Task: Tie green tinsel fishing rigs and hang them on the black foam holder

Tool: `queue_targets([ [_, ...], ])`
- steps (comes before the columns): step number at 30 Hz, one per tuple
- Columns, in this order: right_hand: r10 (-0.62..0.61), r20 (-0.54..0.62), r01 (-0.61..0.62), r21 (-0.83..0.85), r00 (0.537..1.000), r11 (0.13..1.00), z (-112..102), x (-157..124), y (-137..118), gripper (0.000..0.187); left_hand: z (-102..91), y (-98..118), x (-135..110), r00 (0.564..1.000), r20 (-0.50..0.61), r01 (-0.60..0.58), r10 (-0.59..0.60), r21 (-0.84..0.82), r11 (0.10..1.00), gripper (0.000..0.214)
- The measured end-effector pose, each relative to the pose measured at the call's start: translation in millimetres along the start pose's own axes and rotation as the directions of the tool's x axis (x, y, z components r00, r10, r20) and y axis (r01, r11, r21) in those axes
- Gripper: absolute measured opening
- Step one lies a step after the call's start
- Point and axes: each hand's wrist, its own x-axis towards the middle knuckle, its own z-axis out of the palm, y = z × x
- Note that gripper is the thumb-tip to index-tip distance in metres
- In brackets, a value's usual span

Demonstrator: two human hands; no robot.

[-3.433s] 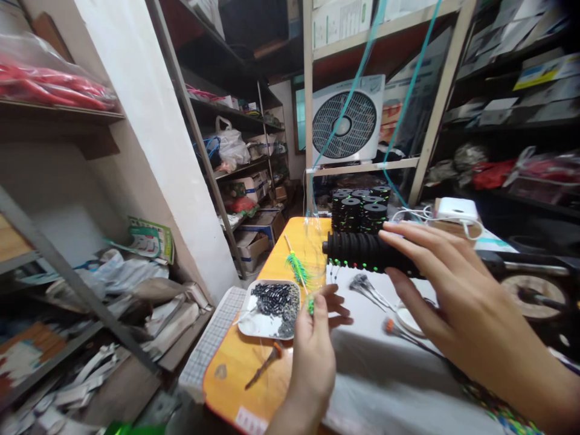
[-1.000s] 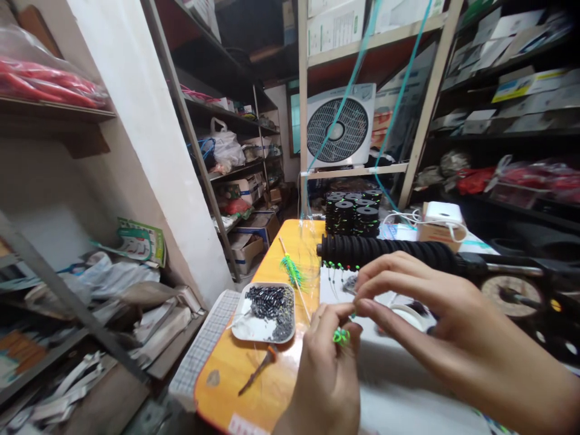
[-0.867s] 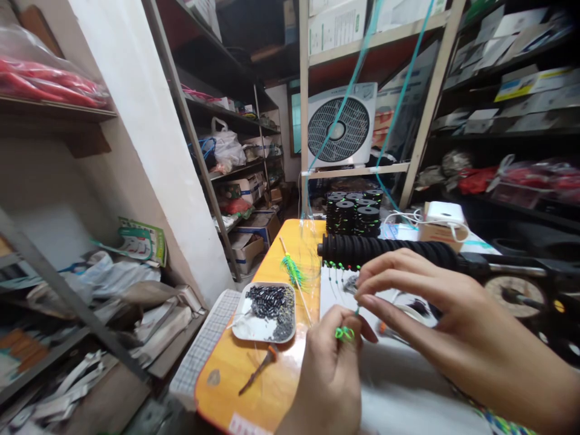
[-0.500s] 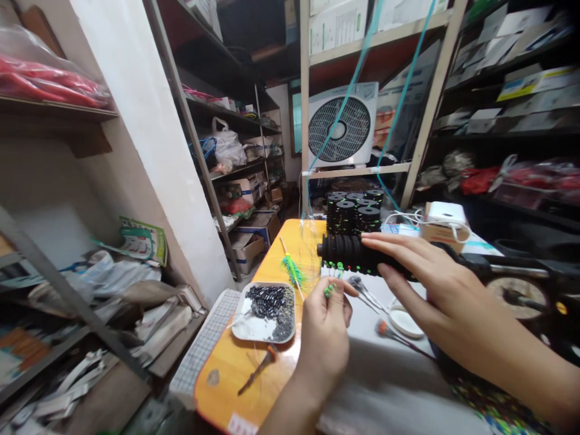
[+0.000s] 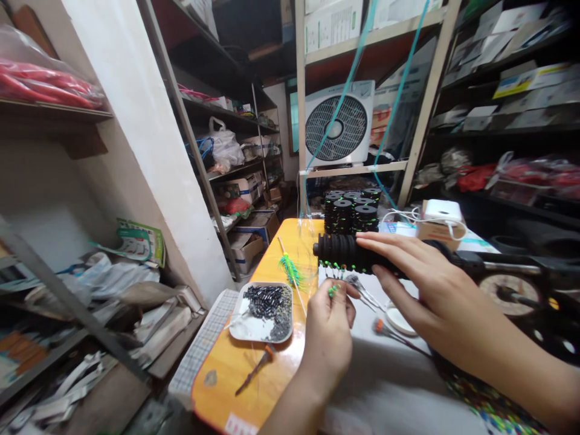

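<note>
My left hand is closed in a pinch on small green beads, just below a row of black spools on a horizontal spindle. Similar green beads on short dark stems hang along the spools' underside, close to my left fingertips. My right hand lies over the spools with its fingers stretched along the top and the thumb apart on the near side. Beneath the spools, a grey-tipped brush and an orange-tipped brush lie beside a round white lid.
A white tray of small black tubes and grey bits stands on the yellow table. Nearby are another brush and a stick with green bristles. Stacked black spools stand behind; a box fan faces me.
My left fingers have shifted slightly, and more green beads show in a row under the spools. My right hand stays on the spools. The whole view has moved a little.
</note>
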Motion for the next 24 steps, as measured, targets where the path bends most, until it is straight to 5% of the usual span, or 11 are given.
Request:
queue_targets([
  [5, -0.016, -0.013, 0.016, 0.02, 1.0, 1.0, -3, 4, -4, 0.037, -8.5, -4, -11, 0.999, -0.003, 0.037, -0.037, 0.078, 0.996, 0.051],
  [10, -0.097, -0.034, 0.098, 0.06, 0.995, 0.993, -13, 3, -11, 0.024, -17.5, 4, -35, 0.972, -0.167, -0.117, 0.165, 0.268, 0.956, 0.043],
  [14, -0.213, 0.05, 0.197, 0.219, 0.976, 0.956, -21, -2, -26, 0.016, -13.6, 13, -47, 0.991, -0.059, -0.102, 0.117, 0.212, 0.972, 0.043],
  [19, -0.134, 0.245, 0.036, 0.368, 0.96, 0.929, -30, -8, -41, 0.015, -7.1, 18, -47, 0.993, 0.061, -0.102, 0.099, 0.049, 0.994, 0.027],
  [24, -0.121, 0.107, 0.086, 0.287, 0.987, 0.954, -30, -7, -40, 0.007, -5.4, 24, -47, 0.992, 0.11, -0.081, 0.067, 0.128, 0.988, 0.037],
])
